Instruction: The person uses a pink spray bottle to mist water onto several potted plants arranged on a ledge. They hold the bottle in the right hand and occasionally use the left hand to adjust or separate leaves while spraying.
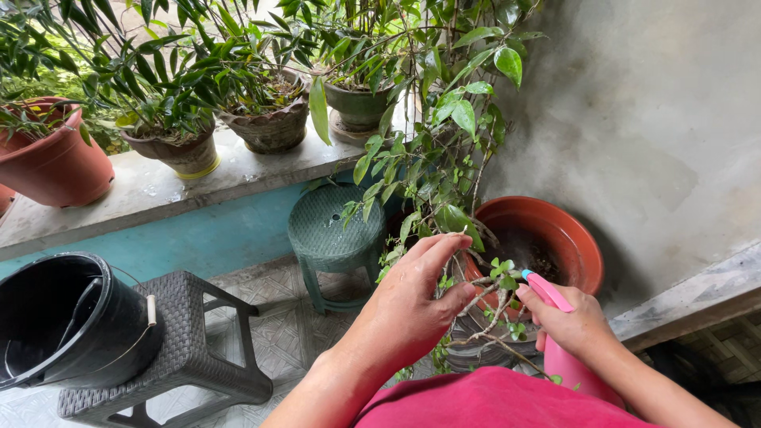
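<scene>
The left hand (416,305) is in the near middle of the scene, with its fingers curled and its fingertips pinching the thin woody branches of a small leafy plant (444,170). This plant grows up from the round reddish-brown plastic pot (583,246) that stands at the right, near the grey wall (658,119). The right hand (575,321) is just to the right of the left one, closed around a pink plastic spray bottle (555,333), with its nozzle close to the branches. To the far left of the hands stands a round green plastic stool (333,230). At the near left, a black plastic bucket (67,317) rests on a grey woven stool (190,333). Far behind, several potted plants (269,111) stand on a concrete ledge (158,194).
</scene>
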